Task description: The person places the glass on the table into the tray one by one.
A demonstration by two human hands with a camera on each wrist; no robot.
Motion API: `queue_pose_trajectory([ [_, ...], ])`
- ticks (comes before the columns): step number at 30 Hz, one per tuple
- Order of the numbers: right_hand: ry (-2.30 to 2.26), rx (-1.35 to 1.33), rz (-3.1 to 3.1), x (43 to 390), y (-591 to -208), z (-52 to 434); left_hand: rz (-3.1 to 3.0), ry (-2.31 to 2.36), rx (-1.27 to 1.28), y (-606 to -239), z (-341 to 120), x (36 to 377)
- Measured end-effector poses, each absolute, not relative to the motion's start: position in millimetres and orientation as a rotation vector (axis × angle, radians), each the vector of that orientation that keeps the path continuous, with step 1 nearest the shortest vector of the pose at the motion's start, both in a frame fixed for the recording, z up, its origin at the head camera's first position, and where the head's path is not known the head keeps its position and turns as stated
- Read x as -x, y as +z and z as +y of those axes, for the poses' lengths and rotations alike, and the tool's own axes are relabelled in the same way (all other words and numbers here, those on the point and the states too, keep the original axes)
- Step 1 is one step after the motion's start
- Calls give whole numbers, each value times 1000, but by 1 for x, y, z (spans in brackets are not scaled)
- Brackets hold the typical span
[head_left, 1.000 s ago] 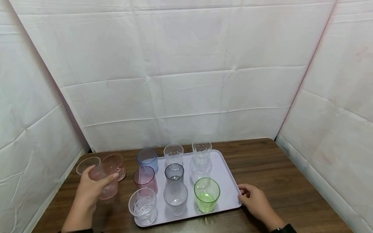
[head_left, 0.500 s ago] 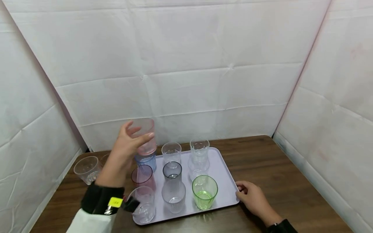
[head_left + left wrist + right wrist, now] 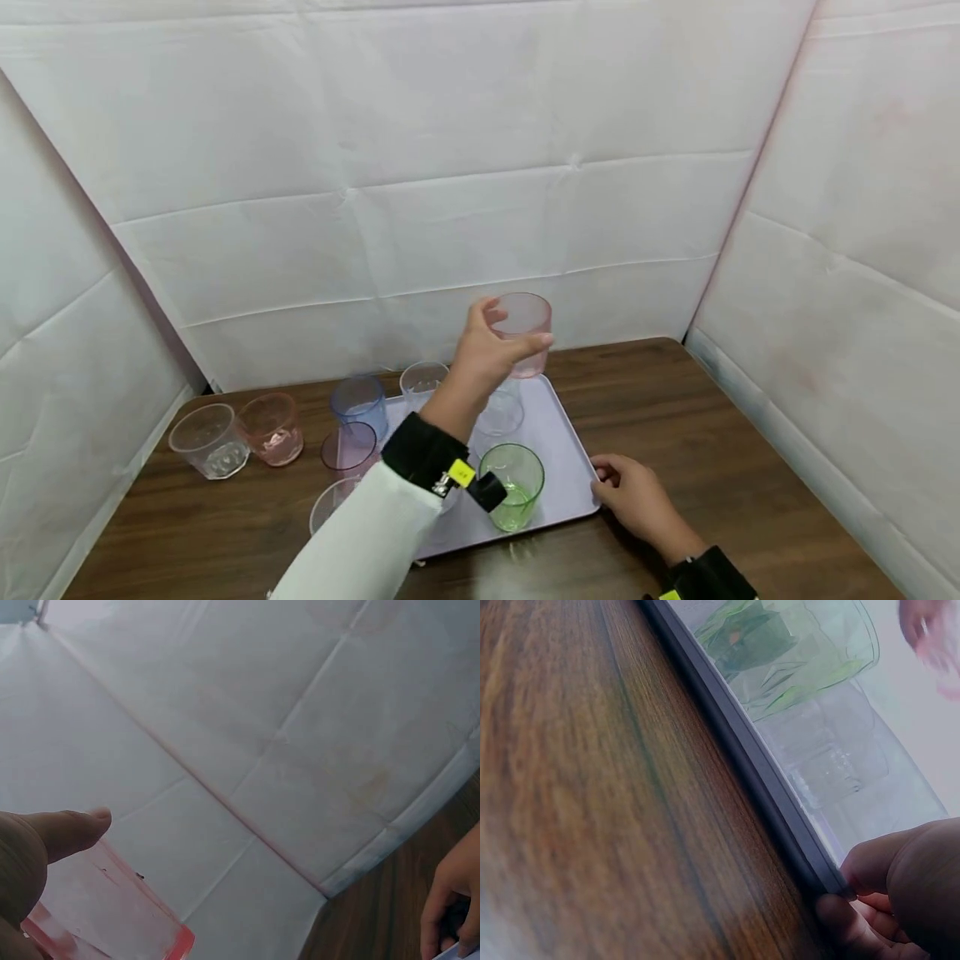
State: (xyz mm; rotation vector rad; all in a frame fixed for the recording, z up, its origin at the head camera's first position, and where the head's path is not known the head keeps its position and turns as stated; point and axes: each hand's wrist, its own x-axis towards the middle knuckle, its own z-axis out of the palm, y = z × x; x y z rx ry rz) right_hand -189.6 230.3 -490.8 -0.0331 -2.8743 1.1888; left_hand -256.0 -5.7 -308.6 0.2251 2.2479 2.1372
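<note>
My left hand grips a pink clear cup in the air above the back right part of the pale lilac tray; in the left wrist view the thumb lies along the pink cup. My right hand holds the tray's right front corner, fingers curled on its rim. On the tray stand a green cup, a blue cup, a purple cup and several clear cups, some hidden behind my left arm.
A clear cup and another pink cup stand on the brown wooden table left of the tray. White padded walls close in the back and both sides. The green cup shows close to the tray's rim.
My left hand lifted the pink cup from the table at the left and carried it up and rightward over the tray. The right hand stayed on the tray's corner.
</note>
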Motion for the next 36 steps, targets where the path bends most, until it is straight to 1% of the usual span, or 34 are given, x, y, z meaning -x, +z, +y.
queue_pose_trajectory([
  [6,1210,46,-2849,190,-491,222,2374,1926,-256,-332,30,277],
  [12,1247,15,-2827,186,-490,213,2507,1613,-333,-360,44,288],
  [17,1271,11,-2813,183,-489,208,2585,1477,-358,-372,46,294],
  [28,1276,-3,-2804,178,-489,202,2694,1430,-266,-381,36,306],
  [36,1281,-32,-2795,176,-489,198,2768,1297,-204,-387,33,311],
])
